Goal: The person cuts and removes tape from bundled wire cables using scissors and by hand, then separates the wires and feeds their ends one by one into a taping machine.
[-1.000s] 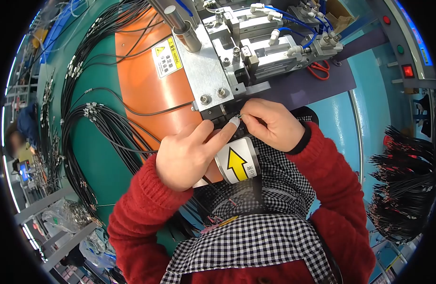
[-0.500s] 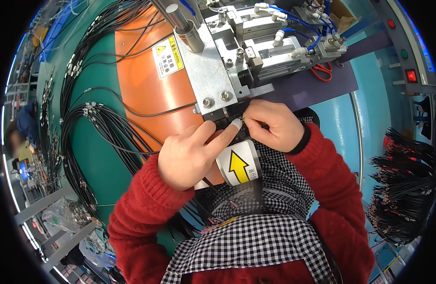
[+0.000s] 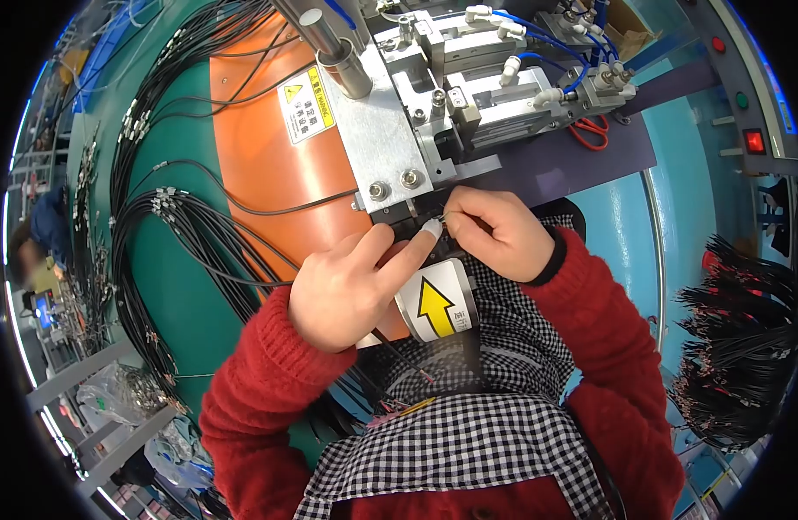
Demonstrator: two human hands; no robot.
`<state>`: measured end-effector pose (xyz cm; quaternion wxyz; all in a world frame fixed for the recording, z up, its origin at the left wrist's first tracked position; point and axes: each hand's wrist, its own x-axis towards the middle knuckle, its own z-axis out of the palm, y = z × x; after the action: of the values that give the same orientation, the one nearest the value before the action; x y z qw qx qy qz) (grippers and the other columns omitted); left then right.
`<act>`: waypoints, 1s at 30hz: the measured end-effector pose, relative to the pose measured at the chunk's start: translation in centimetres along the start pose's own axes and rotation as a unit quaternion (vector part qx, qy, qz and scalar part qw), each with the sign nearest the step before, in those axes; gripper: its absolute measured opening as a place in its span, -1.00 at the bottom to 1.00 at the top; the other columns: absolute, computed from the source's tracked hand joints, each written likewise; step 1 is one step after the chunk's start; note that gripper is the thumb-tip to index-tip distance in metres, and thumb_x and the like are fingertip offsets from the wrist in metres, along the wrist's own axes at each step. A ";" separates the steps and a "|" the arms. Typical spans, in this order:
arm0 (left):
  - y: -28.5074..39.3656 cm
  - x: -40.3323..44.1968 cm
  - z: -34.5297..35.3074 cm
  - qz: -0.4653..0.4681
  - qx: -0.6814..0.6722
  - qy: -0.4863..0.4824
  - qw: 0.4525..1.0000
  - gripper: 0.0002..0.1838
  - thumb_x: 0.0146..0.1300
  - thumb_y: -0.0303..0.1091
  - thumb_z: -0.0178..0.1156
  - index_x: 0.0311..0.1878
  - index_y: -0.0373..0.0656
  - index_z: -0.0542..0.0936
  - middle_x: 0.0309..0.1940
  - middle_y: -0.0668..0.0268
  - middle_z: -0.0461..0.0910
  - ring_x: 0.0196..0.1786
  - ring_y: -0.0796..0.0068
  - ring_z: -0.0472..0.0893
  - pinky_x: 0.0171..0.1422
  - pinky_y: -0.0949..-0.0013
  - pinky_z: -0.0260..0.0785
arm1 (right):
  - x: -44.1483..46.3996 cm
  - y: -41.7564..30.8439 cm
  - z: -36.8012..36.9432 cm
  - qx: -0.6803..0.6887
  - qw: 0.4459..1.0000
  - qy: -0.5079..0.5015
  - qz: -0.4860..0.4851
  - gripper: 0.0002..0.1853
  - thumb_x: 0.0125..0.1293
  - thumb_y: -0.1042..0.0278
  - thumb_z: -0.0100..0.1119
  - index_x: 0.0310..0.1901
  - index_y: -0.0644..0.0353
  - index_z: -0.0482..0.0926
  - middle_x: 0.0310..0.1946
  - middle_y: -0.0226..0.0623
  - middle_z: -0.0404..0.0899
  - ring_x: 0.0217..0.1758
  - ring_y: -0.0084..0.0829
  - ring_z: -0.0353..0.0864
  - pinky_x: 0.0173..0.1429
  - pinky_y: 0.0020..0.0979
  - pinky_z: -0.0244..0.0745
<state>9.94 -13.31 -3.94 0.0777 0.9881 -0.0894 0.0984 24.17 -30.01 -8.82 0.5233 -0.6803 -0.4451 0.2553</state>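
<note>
Angling inward, left hand (image 3: pixel 340 290) and right hand (image 3: pixel 503 237) close together.

A factory workshop, with a metal machine (image 3: pixel 494 104) (blue-tubed) and bundled black cables (image 3: pixel 210 234).
</note>
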 end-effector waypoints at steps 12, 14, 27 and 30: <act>-0.1 0.5 -0.3 0.008 0.017 0.000 1.000 -0.57 0.08 -0.47 0.19 0.08 0.02 0.56 -0.39 0.40 0.31 -0.54 0.57 0.37 -0.62 0.52 0.27 | 0.3 0.2 -0.2 0.090 0.991 -0.040 0.093 -0.94 0.25 0.49 0.07 -0.37 0.21 0.50 -0.61 -0.47 0.44 -0.60 -0.57 0.25 -0.49 -0.53 0.17; -0.1 0.4 -0.3 0.009 0.019 0.001 1.000 -0.57 0.08 -0.47 0.19 0.08 0.02 0.56 -0.39 0.40 0.31 -0.54 0.57 0.37 -0.62 0.52 0.26 | 0.1 0.4 -0.1 0.097 0.991 -0.033 0.089 -0.96 0.24 0.49 0.09 -0.37 0.21 0.51 -0.64 -0.47 0.44 -0.62 -0.56 0.25 -0.50 -0.53 0.17; -0.6 0.2 0.2 -0.008 -0.046 0.027 0.999 -0.57 0.01 -0.51 0.22 0.03 -0.03 0.58 -0.39 0.41 0.40 -0.59 0.51 0.37 -0.65 0.48 0.29 | -1.2 -1.9 0.0 0.094 0.978 0.101 0.157 -0.93 0.23 0.45 0.21 -0.30 0.24 0.61 -0.67 -0.59 0.32 -0.61 -0.72 0.11 -0.51 -0.65 0.08; -0.5 0.3 0.1 -0.009 -0.043 0.028 0.999 -0.57 0.00 -0.51 0.22 0.02 -0.03 0.58 -0.39 0.41 0.40 -0.60 0.51 0.36 -0.65 0.48 0.29 | -1.1 -1.7 0.0 0.107 0.975 0.090 0.175 -0.93 0.22 0.45 0.23 -0.30 0.24 0.62 -0.68 -0.61 0.30 -0.62 -0.73 0.10 -0.51 -0.65 0.07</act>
<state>10.34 -12.89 -4.08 0.1231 0.9815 -0.0820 0.1212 23.04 -30.85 -7.37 0.5784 -0.7078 -0.2400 0.3268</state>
